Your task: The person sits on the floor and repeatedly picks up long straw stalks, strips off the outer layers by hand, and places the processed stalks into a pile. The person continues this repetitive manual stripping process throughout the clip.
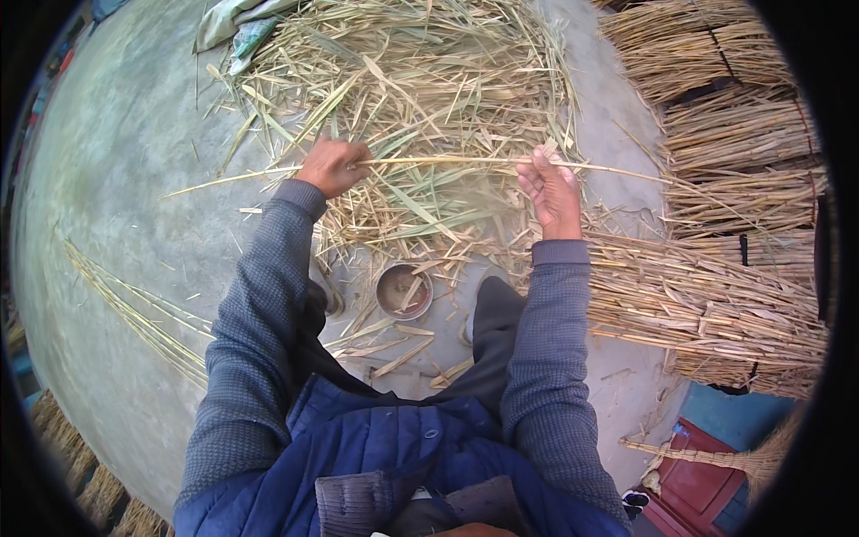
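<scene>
I hold one long pale reed stalk (pixel 447 162) level in front of me, across a heap of stripped leaves and husks (pixel 420 80). My left hand (pixel 332 166) is closed around the stalk near its left part; the thin end sticks out farther left. My right hand (pixel 551 189) has its palm turned up, with the fingertips pinching the stalk, which runs on to the right toward the bundles.
Tied bundles of reeds (pixel 725 134) are stacked at the right, and a flatter layer (pixel 698 304) lies beside my right arm. A small round metal bowl (pixel 404 291) sits on the concrete floor (pixel 125 179) between my knees. Loose stalks (pixel 143 318) lie at the left. A red box (pixel 693 483) stands at lower right.
</scene>
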A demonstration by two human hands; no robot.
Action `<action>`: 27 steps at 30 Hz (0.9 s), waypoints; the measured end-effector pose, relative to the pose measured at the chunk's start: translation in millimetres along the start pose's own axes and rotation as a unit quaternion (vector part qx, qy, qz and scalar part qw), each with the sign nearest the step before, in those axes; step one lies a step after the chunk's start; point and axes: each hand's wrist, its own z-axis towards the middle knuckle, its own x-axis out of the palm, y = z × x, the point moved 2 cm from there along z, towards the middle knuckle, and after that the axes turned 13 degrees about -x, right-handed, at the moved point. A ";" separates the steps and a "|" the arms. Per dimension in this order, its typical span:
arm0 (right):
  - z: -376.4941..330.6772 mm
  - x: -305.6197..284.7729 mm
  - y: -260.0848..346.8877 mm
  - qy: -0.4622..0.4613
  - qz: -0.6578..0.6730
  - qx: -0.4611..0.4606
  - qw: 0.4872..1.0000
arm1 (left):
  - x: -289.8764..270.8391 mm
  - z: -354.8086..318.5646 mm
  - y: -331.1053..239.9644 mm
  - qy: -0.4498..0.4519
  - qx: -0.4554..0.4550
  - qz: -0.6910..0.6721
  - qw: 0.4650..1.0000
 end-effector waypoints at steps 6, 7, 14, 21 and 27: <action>-19.8 41.3 -21.2 -0.024 0.043 0.008 0.999 | 18.7 6.2 -85.3 -0.134 0.080 -0.096 0.983; -23.1 46.0 -23.1 -0.002 0.046 0.011 0.999 | 17.6 6.7 -88.9 -0.146 0.086 -0.105 0.980; -34.2 67.7 -25.4 0.044 0.024 0.047 0.998 | 12.7 5.9 -91.1 -0.204 0.130 -0.085 0.967; -44.8 81.8 -25.8 0.063 0.015 0.025 0.998 | 15.0 5.0 -92.0 -0.171 0.072 -0.241 0.953; -46.6 74.6 -24.9 0.078 0.006 0.035 0.996 | 6.7 2.8 -88.2 -0.162 0.101 -0.169 0.967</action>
